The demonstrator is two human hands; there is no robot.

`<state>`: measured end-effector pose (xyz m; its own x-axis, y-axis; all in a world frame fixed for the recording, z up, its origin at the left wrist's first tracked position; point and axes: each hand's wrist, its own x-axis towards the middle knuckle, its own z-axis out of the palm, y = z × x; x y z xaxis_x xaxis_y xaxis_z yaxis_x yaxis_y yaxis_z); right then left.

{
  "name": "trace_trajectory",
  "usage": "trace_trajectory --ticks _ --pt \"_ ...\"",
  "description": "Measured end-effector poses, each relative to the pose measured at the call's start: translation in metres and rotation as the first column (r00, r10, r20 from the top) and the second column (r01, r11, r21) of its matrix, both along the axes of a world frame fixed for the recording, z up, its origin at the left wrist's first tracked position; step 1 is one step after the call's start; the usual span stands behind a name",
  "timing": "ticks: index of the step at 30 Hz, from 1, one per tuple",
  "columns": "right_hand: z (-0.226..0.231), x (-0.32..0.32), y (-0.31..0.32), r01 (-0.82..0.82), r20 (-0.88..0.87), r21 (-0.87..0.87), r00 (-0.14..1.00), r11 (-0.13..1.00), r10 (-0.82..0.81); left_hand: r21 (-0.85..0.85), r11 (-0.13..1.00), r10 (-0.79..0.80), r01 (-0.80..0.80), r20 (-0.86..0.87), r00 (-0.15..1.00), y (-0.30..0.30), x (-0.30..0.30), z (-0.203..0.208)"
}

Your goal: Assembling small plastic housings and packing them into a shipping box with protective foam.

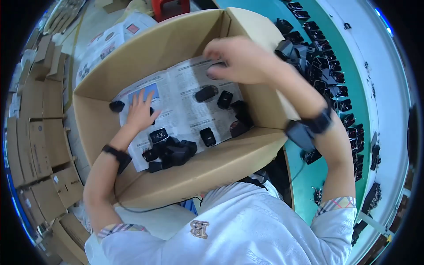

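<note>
Inside a large cardboard box (150,48), my left hand (141,112) is over the printed newspaper (179,88) with its fingers spread. A black device lies partly hidden beside its thumb. My right hand (243,59), blurred by motion, is by the box's far right wall, its thumb and fingers apart. A dark rounded thing (216,66) shows right at that thumb; whether they touch I cannot tell. Small black devices with glossy faces lie on the newspaper, among them an oval one (206,93) and two rectangular ones (225,100). Several more black pieces (174,152) are heaped near the front wall.
Right of the box, a green work surface (304,198) carries rows of black devices (340,90) and a pile of black parts (304,57). Stacked cartons (39,145) stand at the left. A red stool (171,8) is behind the box. A thin cable (150,210) hangs near my waist.
</note>
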<state>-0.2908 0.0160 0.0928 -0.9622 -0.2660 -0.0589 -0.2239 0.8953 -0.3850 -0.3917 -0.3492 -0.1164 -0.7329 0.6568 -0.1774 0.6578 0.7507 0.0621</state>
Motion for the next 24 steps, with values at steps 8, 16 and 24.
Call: trace_trajectory --ticks 8,16,24 --pt "-0.161 -0.079 -0.052 -0.104 0.398 0.428 0.914 0.898 -0.084 -0.016 0.919 0.394 -0.393 0.042 0.918 -0.019 -0.007 -0.057" --pt "-0.179 -0.053 -0.033 -0.348 0.572 0.222 0.803 0.911 0.167 -0.117 0.930 0.303 -0.350 -0.296 0.906 -0.004 -0.025 -0.012" --pt "-0.193 -0.049 -0.035 -0.231 0.587 0.366 0.809 0.902 -0.031 -0.276 0.883 0.336 -0.379 -0.193 0.922 -0.076 -0.051 -0.029"
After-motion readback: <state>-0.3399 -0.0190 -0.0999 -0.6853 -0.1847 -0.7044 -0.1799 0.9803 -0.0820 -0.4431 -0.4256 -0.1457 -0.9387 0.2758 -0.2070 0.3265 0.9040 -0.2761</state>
